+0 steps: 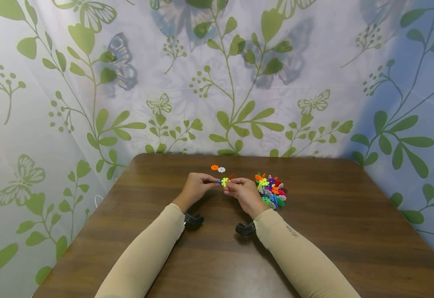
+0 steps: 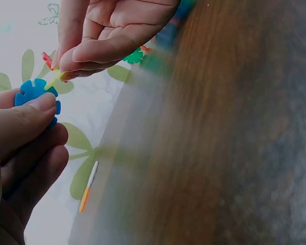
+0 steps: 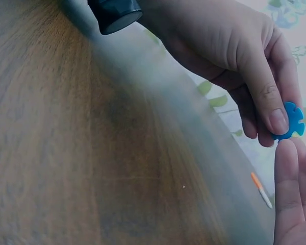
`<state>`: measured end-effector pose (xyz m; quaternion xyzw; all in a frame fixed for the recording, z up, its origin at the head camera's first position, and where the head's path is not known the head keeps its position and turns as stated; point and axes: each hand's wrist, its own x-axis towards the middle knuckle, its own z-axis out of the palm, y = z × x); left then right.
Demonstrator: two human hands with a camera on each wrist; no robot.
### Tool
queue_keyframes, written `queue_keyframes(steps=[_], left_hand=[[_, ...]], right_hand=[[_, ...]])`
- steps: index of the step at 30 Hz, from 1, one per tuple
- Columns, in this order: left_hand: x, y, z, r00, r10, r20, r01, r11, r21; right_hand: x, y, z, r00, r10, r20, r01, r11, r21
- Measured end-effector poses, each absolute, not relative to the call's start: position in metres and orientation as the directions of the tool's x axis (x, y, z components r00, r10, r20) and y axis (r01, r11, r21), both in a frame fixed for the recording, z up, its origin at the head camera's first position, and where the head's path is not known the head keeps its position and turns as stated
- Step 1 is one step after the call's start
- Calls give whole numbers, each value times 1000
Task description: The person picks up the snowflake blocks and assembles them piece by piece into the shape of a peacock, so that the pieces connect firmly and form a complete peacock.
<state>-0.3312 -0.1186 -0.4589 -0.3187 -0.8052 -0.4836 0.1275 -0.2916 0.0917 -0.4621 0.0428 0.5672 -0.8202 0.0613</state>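
In the left wrist view my left hand (image 2: 20,138) pinches a blue interlocking disc (image 2: 30,97) with notched edges between thumb and fingers. A yellow disc (image 1: 225,181) is joined to the blue one's edge, and a red disc (image 2: 47,59) shows on its far side. From the other side my right hand (image 1: 243,193) pinches the yellow disc, its fingertips hiding part of it. Both hands meet above the middle of the table in the head view. Seen from the right wrist, the blue disc (image 3: 290,121) sits under the left thumb.
An orange disc (image 1: 214,167) and a white disc (image 1: 221,169) lie side by side beyond the hands on the brown wooden table (image 1: 313,240). A pile of colourful discs (image 1: 272,192) is right of the right hand. A leaf-patterned curtain (image 1: 187,103) hangs behind.
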Motion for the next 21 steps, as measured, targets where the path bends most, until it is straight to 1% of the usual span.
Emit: queue_keyframes(steps=[9,12,17,21], left_hand=[[-330,-114,-460,-685,393,614,727,313,611],[-331,-113,-459,-666,396,632,745,319,586],[-329,-113,-458,-667,391,634,745,336,576],[-328,-114,-459,-694,370,617,720,339,606]], right_hand=[[-289,91,-458,-989,-66,-135,149,-335,-930],[-289,91,-457,-990,-61,-126,140,-336,-931],[-288,90,-459,-990,-70,-123,140,-365,-920],[-289,90,-459,-990,-85,-113,136,-372,-918]])
